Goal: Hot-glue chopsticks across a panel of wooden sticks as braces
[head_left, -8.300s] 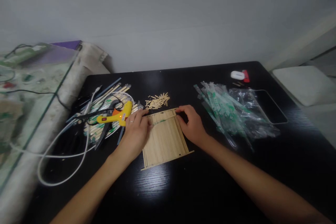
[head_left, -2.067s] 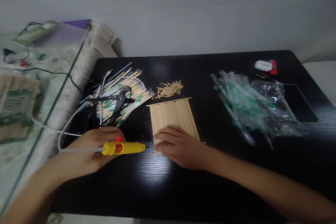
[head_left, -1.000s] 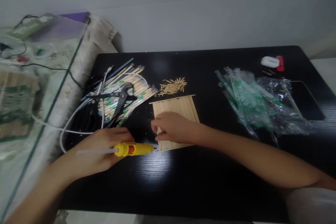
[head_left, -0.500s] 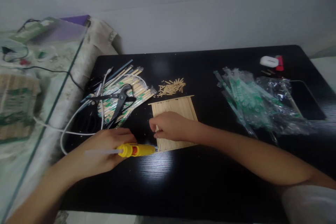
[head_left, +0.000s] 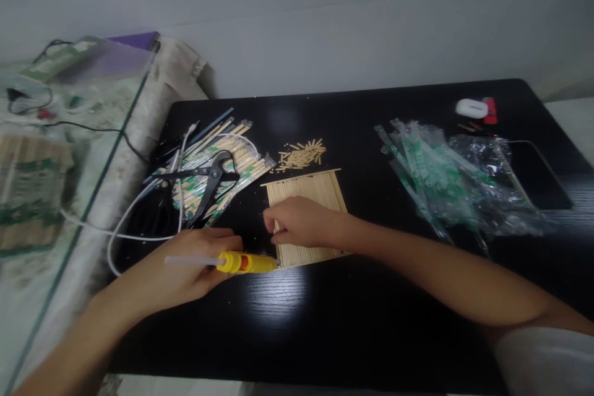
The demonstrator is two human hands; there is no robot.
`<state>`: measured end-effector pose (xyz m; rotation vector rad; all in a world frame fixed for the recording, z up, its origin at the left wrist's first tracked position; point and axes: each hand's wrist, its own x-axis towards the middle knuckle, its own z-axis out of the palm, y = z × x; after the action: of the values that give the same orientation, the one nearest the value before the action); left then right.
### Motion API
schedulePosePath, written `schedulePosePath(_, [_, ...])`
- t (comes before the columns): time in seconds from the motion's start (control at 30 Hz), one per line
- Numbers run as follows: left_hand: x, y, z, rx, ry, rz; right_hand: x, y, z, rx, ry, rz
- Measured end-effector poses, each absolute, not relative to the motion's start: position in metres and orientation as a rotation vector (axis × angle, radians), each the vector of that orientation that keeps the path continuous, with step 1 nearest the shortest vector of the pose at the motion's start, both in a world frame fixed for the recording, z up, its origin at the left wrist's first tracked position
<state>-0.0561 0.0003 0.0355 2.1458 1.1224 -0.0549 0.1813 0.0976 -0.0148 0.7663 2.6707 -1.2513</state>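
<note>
My left hand [head_left: 199, 263] is wrapped around a yellow hot glue gun [head_left: 245, 263], a translucent glue stick [head_left: 192, 261] poking out of its rear. The gun's nozzle points right and meets the near left corner of a flat panel of wooden sticks [head_left: 320, 189] laid side by side. Over that panel my right hand [head_left: 297, 223] is closed, its fingertips pinching a wooden stick [head_left: 277, 226] along the left edge. The fingers hide part of the stick. Cross sticks run along the panel's far and near edges.
Pliers [head_left: 213, 179] and a white cable [head_left: 134, 204] lie on wrapped chopsticks [head_left: 245, 148] at left, beside black-handled scissors [head_left: 155, 210]. Short stick offcuts [head_left: 304, 154] are piled behind the panel. Plastic wrappers [head_left: 436, 173], a phone [head_left: 541, 176] and a white case [head_left: 471, 108] sit at right.
My left hand and the glue gun have shifted slightly right, the nozzle staying near the panel's corner. My right hand keeps its place on the panel.
</note>
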Motion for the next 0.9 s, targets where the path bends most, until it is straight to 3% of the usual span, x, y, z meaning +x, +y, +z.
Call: schedulePosePath(0.9, [-0.0619,0.0060,0.0298,2.252,1.230,0.075,0.1826,0.1023,-0.0173,0.842,2.682,-1.352])
